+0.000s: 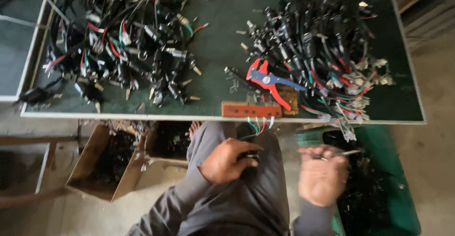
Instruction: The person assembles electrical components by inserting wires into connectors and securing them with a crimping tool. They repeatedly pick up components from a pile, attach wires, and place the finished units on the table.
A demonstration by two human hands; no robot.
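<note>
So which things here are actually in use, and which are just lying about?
In use:
- left hand gripping a small black wired part
- right hand, blurred, holding a thin metal piece

Lying about:
- red and blue wire stripper
- left pile of wired parts
- right pile
- orange block
- cardboard box

Seen from above, a seated person in grey sleeves holds both hands over the lap. The left hand (226, 161) is curled into a loose fist, knuckles up, fingers closed in a grip on a small dark part. The right hand (323, 175), blurred, is closed with its back upward, pinching a thin metal piece between the fingertips. The hands are apart.
</note>
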